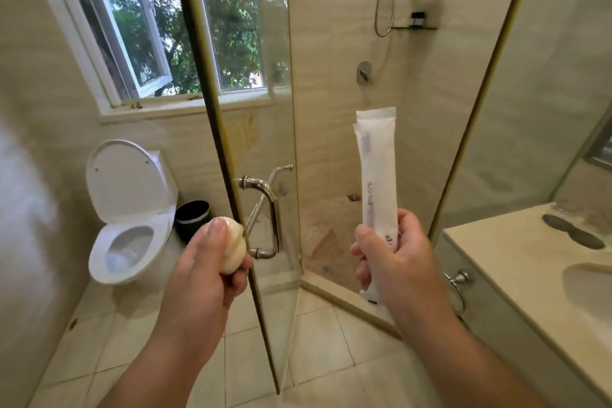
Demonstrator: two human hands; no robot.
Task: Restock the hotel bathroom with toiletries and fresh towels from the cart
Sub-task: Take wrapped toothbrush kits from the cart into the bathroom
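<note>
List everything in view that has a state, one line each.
left hand, grips the round cream toiletry
right hand, grips the white packets, held upright
shower door, swung open
window sash, left one open outward
toilet lid, raised
bin, uncovered, contents not visible

No text is legible. The white packet [376, 175] carries a line of small dark print along its length and a larger dark mark lower down. Both are too blurred to read.
</note>
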